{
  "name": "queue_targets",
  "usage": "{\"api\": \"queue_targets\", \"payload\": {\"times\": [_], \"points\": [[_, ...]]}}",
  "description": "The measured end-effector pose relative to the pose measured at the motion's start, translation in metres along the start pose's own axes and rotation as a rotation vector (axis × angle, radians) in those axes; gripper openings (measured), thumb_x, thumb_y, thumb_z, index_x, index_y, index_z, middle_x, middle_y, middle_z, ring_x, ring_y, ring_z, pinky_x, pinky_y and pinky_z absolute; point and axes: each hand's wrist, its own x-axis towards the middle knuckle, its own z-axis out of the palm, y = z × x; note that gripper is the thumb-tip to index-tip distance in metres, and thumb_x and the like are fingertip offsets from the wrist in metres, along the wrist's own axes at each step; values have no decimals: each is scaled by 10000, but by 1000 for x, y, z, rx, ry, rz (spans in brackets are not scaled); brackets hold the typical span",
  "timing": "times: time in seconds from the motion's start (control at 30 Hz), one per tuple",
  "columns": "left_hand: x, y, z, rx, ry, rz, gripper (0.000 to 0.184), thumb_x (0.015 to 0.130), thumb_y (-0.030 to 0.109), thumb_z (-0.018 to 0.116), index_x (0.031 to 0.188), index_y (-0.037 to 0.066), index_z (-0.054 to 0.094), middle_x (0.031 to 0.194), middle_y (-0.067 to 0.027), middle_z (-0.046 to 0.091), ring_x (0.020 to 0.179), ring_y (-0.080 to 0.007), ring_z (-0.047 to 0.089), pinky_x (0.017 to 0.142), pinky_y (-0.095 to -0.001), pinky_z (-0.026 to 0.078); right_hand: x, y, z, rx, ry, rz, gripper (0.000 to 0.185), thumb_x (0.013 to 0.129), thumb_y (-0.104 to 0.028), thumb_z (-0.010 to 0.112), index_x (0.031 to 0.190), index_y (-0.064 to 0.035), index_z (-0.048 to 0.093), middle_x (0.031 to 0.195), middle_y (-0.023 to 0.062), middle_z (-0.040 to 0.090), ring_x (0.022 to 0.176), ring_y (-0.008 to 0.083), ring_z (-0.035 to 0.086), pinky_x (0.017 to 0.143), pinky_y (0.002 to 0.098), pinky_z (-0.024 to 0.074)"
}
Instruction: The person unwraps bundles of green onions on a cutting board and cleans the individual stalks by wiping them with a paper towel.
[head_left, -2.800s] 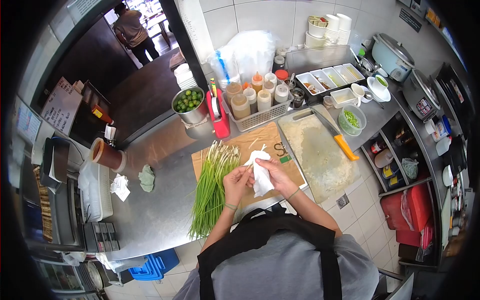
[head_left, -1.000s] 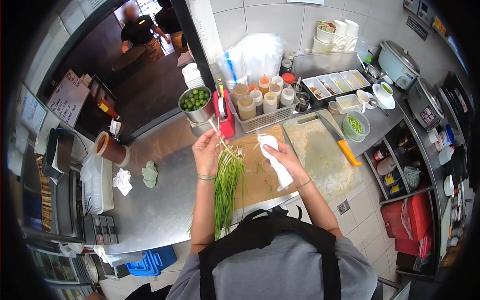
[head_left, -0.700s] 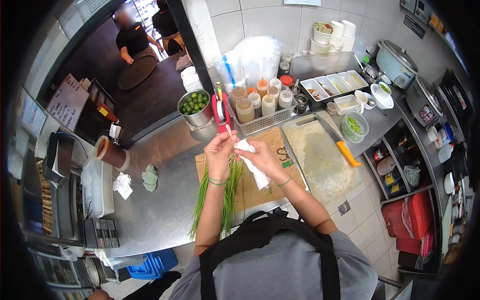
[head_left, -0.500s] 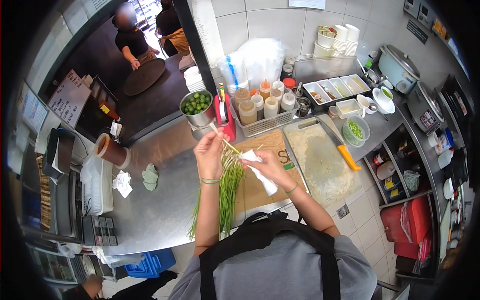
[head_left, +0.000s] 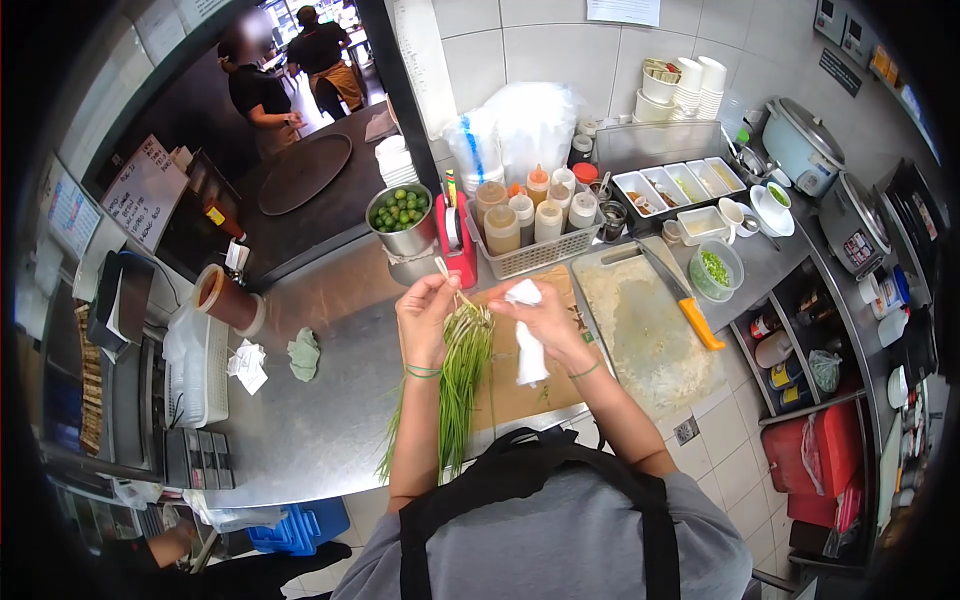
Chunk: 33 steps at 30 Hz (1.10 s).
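Pinched in the fingers of my left hand [head_left: 425, 312] is a pale, thin spring onion stalk [head_left: 441, 268], its tip poking up past the fingertips. My right hand [head_left: 552, 325] is closed on a crumpled white paper towel [head_left: 531, 358], which hangs below the fingers; its fingertips are close to the left hand's. Beneath and between both hands lies a bunch of long spring onions [head_left: 458, 385], pale ends away from me and green ends toward me. Under part of the bunch is brown paper [head_left: 520, 395].
Right of the paper, an orange-handled knife [head_left: 690, 308] lies on a worn chopping board [head_left: 632, 335]. Behind stand a basket of squeeze bottles [head_left: 535, 252] and a pot of green citrus fruits [head_left: 402, 212]. A tub of chopped greens [head_left: 715, 268] sits right. Co-workers stand beyond the hatch.
My right hand has turned and risen slightly, and the paper towel hangs straighter. My left hand still pinches a stalk. Beyond the hatch, a person's hand has left the round tray.
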Motion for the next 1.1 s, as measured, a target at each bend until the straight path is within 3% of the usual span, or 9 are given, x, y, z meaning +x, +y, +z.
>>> {"api": "queue_targets", "payload": {"times": [0.13, 0.27, 0.43, 0.67, 0.97, 1.1], "points": [[-1, -7, 2, 68, -10, 29, 70, 807, 53, 613, 838, -10, 609, 803, -28, 606, 673, -49, 525, 584, -195, 425, 14, 7, 17, 49, -86, -101, 148, 746, -91, 683, 857, -8, 631, 736, -14, 612, 663, 36, 514, 619, 192, 409], [0, 7, 2, 56, 66, 66, 80, 812, 67, 612, 841, -7, 615, 810, -31, 612, 666, -48, 518, 591, -194, 414, 18, 32, 7, -129, -232, 25, 124, 758, -88, 659, 855, -12, 642, 763, -10, 628, 642, 23, 498, 575, 185, 383], [6, 21, -4, -157, 80, 89, 166, 884, 136, 510, 982, 12, 562, 923, -40, 589, 768, -106, 565, 713, -313, 520, -4, 36, -2, -51, -251, 207, 106, 774, -117, 645, 830, -29, 657, 780, -15, 635, 601, 9, 471, 507, 183, 350], [15, 29, -23, -451, 96, 114, 180, 906, 190, 482, 1022, 58, 521, 856, -29, 555, 735, -78, 533, 625, -229, 457, -21, 60, -29, -99, -245, 263, 169, 812, -140, 609, 934, -32, 654, 855, 3, 655, 623, 6, 481, 525, 177, 358], [14, 37, -31, -524, 140, 200, 208, 900, 163, 492, 1048, 17, 504, 795, -27, 520, 650, -65, 440, 538, -196, 371, -30, 69, -53, -337, -299, 82, 176, 829, -145, 582, 908, -1, 647, 825, 18, 658, 734, 55, 553, 681, 225, 432], [7, 39, -28, -485, 155, 238, 206, 900, 155, 490, 1047, 12, 507, 779, -32, 520, 643, -60, 430, 528, -192, 353, -34, 76, -60, -331, -184, 145, 166, 825, -141, 562, 890, -15, 649, 811, 22, 652, 723, 63, 559, 675, 227, 436]]}}
